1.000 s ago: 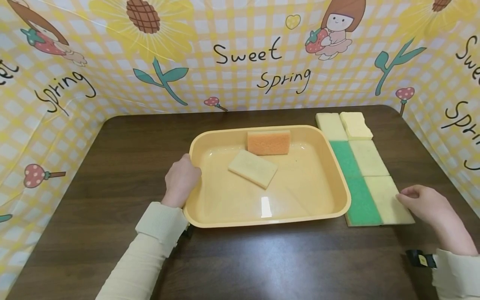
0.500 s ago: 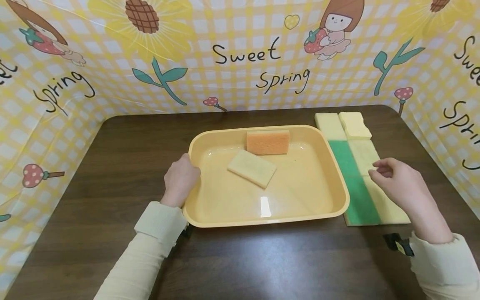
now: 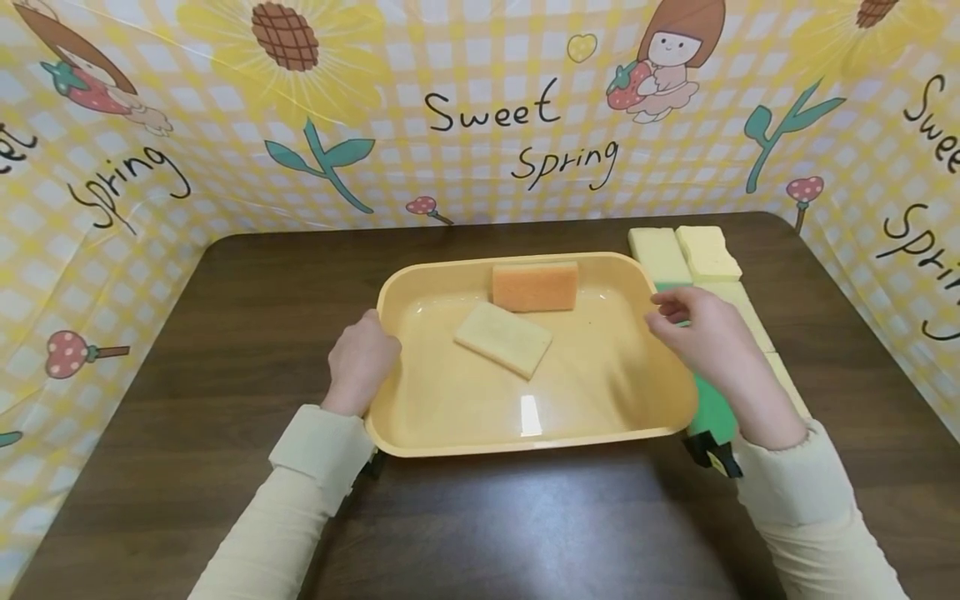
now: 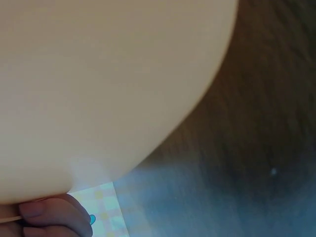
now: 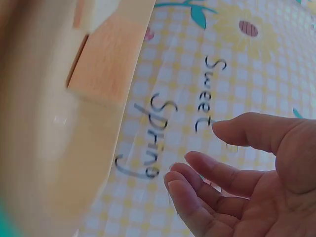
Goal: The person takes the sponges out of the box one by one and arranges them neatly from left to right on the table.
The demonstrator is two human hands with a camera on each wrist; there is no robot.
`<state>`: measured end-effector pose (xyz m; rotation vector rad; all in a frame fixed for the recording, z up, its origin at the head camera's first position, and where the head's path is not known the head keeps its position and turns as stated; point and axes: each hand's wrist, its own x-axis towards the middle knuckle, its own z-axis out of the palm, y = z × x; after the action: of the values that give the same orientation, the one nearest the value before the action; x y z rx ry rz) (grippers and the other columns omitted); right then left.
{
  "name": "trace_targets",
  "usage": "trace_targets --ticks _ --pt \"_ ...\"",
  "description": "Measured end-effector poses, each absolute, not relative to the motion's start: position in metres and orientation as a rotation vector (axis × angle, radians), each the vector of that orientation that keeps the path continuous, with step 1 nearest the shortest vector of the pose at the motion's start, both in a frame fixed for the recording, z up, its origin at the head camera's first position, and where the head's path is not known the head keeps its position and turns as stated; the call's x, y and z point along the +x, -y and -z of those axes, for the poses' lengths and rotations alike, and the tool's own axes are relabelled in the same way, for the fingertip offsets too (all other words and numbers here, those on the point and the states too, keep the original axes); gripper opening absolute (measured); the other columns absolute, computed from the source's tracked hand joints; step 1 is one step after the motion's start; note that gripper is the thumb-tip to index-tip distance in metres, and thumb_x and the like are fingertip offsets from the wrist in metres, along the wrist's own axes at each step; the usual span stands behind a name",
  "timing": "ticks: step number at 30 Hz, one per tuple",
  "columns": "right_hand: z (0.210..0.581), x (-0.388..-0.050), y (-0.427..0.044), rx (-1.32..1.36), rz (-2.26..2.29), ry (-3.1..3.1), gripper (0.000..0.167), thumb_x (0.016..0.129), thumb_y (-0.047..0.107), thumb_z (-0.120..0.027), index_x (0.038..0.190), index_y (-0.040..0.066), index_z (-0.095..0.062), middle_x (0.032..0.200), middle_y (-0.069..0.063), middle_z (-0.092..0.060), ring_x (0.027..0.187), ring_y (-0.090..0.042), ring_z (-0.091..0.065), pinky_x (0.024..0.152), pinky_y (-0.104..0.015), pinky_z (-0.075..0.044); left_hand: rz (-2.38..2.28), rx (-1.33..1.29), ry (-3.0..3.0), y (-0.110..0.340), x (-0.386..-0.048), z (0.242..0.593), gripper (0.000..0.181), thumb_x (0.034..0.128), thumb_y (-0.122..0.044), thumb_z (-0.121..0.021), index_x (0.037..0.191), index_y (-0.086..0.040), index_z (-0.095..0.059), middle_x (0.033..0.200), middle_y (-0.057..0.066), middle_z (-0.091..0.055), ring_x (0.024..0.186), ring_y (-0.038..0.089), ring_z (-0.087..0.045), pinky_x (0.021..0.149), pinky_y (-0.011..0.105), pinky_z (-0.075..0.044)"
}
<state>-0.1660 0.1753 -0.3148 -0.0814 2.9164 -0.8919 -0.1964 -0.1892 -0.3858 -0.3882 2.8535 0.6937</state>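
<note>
A pale yellow tray [image 3: 442, 446] stands mid-table, its left rim gripped by my left hand [image 3: 362, 362]. In the left wrist view, curled fingers [image 4: 54, 215] hold the edge beneath the tray's pale wall [image 4: 108, 84]. Inside the tray, an orange-faced sponge [image 3: 535, 288] stands on edge against the back wall, and a cream sponge [image 3: 502, 340] lies flat at an angle. My right hand [image 3: 705, 350] is at the tray's right rim, holding nothing; from the head I cannot tell if it touches. The right wrist view shows that hand [image 5: 237, 187] with thumb and fingers apart.
Right of the tray, cream sponges [image 3: 660, 256] and green-faced ones [image 3: 716, 408] lie in two rows, partly hidden by my right arm. A wavy-edged yellow sponge [image 3: 708, 253] is at their back. Patterned cloth [image 3: 487, 183] walls the dark table [image 3: 247, 333].
My right hand has moved left from beside the near cream sponge, across the rows, to the tray's right rim. My left hand and the tray have stayed put.
</note>
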Motion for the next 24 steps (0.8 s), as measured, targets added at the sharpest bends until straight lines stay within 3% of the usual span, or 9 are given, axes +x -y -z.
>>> trace_targets --ticks 24 --pt "0.299 -0.198 -0.112 -0.296 0.723 -2.830 0.038 0.091 0.020 -0.052 0.120 -0.004 -0.059 0.114 -0.022 -0.063 0.106 -0.032 -0.058 0.093 -0.046 -0.044 -0.682 -0.367 -2.878 0.189 -0.197 0.385 0.042 0.0865 -0.012 -0.040 0.123 0.005 -0.049 0.100 0.023 -0.064 0.079 0.030 -0.062 0.055 0.035 -0.043"
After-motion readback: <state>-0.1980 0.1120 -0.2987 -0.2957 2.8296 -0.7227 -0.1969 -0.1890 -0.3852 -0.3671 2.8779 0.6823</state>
